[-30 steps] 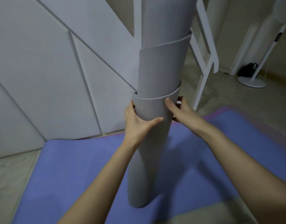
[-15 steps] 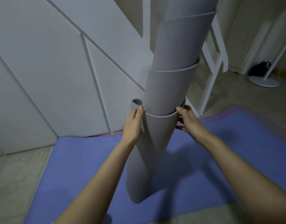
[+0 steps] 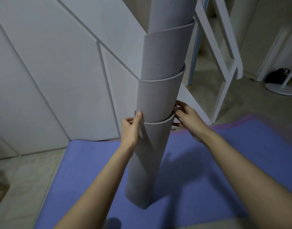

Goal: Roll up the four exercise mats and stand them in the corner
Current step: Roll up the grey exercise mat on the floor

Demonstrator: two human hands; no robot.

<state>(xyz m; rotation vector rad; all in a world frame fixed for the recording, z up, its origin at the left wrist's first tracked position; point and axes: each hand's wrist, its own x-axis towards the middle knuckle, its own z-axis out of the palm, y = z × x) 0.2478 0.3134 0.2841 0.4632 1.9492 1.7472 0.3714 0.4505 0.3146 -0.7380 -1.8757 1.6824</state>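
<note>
White panelled wall (image 3: 59, 63) fills the background, with pale floor tiles (image 3: 26, 176) below it. Left hand (image 3: 131, 128): its fingers (image 3: 127, 120) are curled round the rim of the outermost wrap and its thumb points up, flat against the layer inside. Right hand (image 3: 186, 116): its fingers (image 3: 180, 104) are stretched and spread, with the tips touching the roll's far right side at that same rim (a dark bit shows between them, too small to identify). Both hands steady the grey mat (image 3: 160, 96), a telescoped roll standing upright with each inner layer rising higher. Its foot rests on the blue mat (image 3: 199, 171), which lies flat. A second ago the left thumb lay across the roll's front. Half a second ago the roll leaned to the right.
</note>
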